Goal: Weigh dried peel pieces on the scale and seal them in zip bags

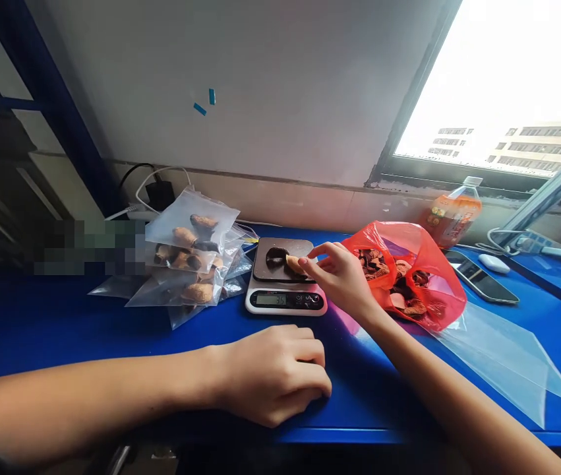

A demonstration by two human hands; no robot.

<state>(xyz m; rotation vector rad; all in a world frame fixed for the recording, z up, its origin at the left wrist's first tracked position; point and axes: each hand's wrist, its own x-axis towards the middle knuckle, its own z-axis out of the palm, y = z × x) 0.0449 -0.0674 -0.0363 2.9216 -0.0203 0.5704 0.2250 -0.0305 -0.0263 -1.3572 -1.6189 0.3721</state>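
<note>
A white kitchen scale (287, 300) with a dark square plate stands on the blue table. On its plate lies a dark brown, curved dried piece (276, 256). My right hand (342, 274) reaches over the plate's right side, its thumb and fingers pinched on a light tan dried piece (296, 264) at the plate. The scale's display (271, 300) is lit, with small digits. In front of the scale, my left hand (280, 376) rests on the table with its fingers curled in; nothing shows in it. A red plastic bag (441, 290), open at the top, holds many brown dried pieces beside my right hand.
Clear zip bags (196, 257) holding similar pieces are piled left of the scale. Flat clear bags (507, 359) lie at the right. Behind them are a phone (485, 280), a white earbud case (494, 264) and an orange drink bottle (455, 214). Cables and a black plug (160, 196) sit by the wall.
</note>
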